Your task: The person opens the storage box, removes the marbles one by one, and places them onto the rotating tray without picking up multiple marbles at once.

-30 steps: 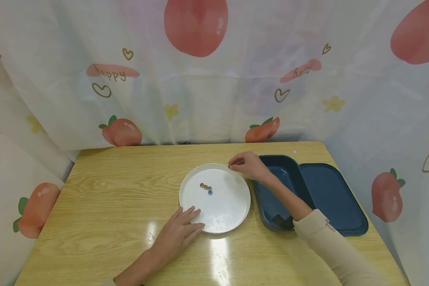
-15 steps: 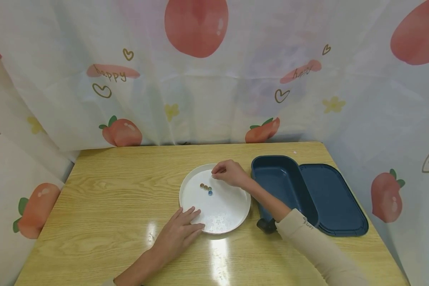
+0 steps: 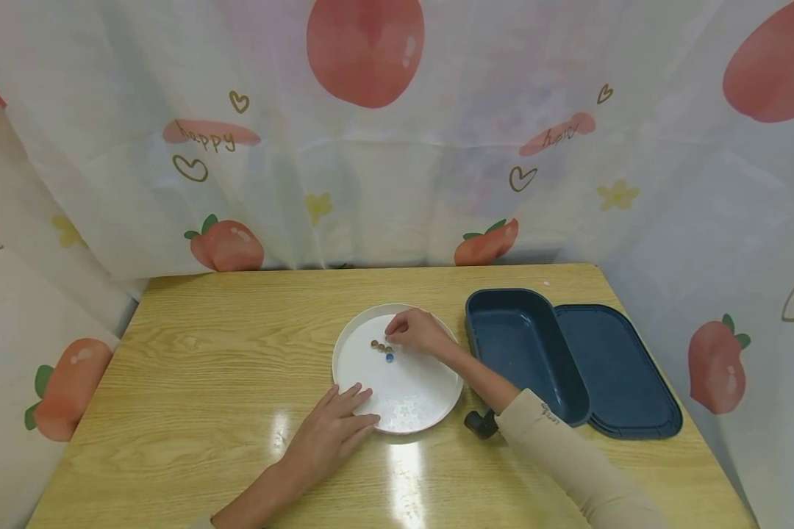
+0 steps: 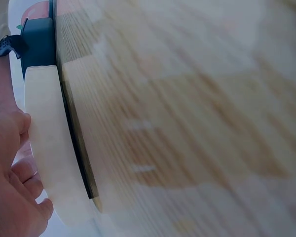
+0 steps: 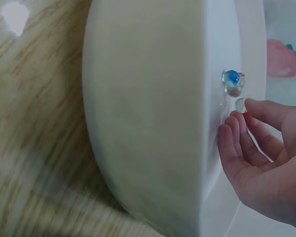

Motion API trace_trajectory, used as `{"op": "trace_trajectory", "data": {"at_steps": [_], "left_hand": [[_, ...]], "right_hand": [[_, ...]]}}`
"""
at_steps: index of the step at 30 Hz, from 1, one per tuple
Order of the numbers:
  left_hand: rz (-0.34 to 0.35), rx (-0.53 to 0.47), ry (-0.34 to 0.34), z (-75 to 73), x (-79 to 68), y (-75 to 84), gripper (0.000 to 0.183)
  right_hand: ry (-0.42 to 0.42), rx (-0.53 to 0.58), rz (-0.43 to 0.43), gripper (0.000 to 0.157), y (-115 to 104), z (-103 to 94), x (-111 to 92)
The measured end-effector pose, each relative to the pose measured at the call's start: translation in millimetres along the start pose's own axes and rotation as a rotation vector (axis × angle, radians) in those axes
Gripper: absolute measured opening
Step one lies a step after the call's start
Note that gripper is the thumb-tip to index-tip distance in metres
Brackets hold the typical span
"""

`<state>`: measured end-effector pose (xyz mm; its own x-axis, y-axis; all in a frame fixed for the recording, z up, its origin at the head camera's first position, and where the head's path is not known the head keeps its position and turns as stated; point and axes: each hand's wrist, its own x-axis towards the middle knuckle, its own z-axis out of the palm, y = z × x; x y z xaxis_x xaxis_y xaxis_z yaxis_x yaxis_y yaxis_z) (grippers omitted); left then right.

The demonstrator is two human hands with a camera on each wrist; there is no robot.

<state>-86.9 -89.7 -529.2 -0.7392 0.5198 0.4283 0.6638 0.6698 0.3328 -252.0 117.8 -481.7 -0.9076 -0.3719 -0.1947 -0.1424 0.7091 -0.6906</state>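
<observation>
A white round plate (image 3: pixel 413 397) lies on the wooden table. Several small marbles sit together on it, among them a blue marble (image 3: pixel 389 358) at the near end of a short row of brownish ones. My right hand (image 3: pixel 418 332) is over the plate, pinching a clear marble (image 5: pixel 240 105) between thumb and fingertips, close beside the group. At the near left rim, my left hand (image 3: pixel 328 432) rests with its fingers spread over the edge. In the left wrist view, the fingers touch the plate's side wall (image 4: pixel 47 133).
Right of the plate stands a dark blue deep container (image 3: pixel 512 345), partly behind my right forearm. A flat dark blue lid (image 3: pixel 625 375) lies beyond it, against its right side. A patterned curtain (image 3: pixel 384 184) hangs behind the table (image 3: pixel 225 353).
My right hand has moved left from above the container's near side to the marbles in the plate, carrying the clear marble. My left hand has stayed on the rim.
</observation>
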Motion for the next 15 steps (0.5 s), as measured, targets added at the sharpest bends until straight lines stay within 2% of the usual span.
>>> {"op": "trace_trajectory", "data": {"at_steps": [15], "left_hand": [[0.012,-0.002,0.007,-2.0,0.7,0.7,0.014]], "right_hand": [[-0.001,0.005,-0.038,0.004,4.1,7.1,2.2]]}}
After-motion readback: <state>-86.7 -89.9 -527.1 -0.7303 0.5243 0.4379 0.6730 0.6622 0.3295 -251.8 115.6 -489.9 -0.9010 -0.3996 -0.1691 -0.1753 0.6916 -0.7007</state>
